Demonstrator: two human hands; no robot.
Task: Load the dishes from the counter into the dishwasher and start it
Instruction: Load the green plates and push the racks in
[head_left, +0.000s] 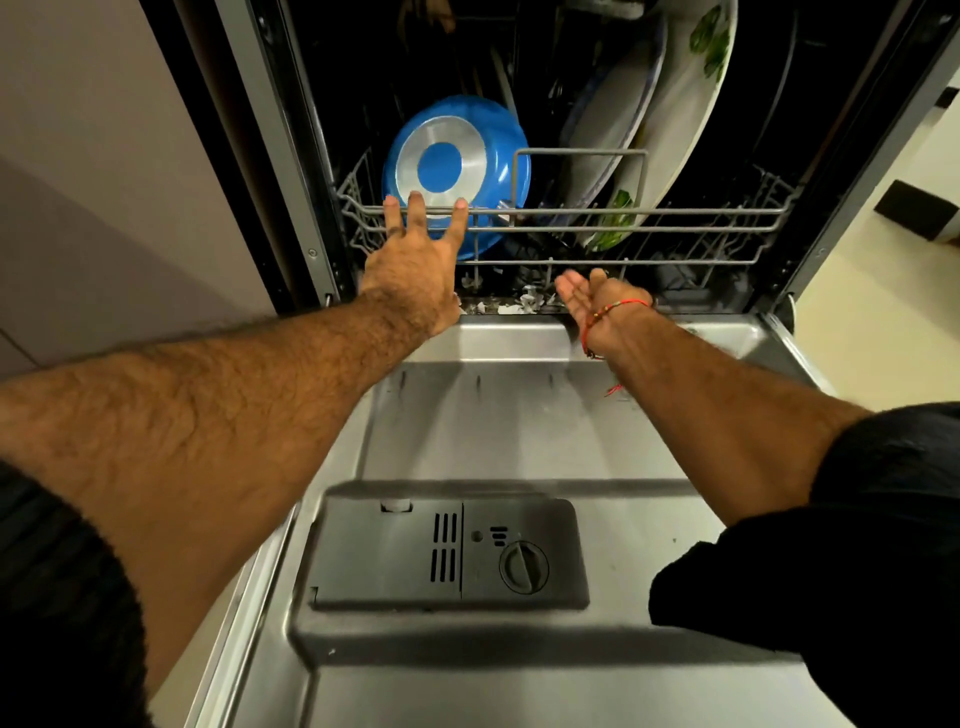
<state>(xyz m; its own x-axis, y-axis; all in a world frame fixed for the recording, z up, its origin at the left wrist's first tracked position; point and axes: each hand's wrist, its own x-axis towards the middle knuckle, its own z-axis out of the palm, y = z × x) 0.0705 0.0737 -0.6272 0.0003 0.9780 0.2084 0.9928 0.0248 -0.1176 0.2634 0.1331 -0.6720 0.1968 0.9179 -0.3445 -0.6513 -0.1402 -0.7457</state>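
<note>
Left grip (415, 260) apart on rack (571, 210); right grip (592, 296) apart; blue pan (457, 171), plates (675, 119) behind.

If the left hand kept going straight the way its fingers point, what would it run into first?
The left hand already has its fingertips at the lower rack's front rail; just past that, probably the blue pan standing in it.

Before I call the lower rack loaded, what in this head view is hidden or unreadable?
- Counter: out of frame, so leftover dishes cannot be checked.
- Dishwasher controls: not visible anywhere.
- Upper rack: cut off by the top edge.
- Rack depths behind the blue pan and the plates: too dark to read.
- Rack floor at the front: masked by wires, the left hand and the right hand.
- Largest plate: its top is cropped.
</note>
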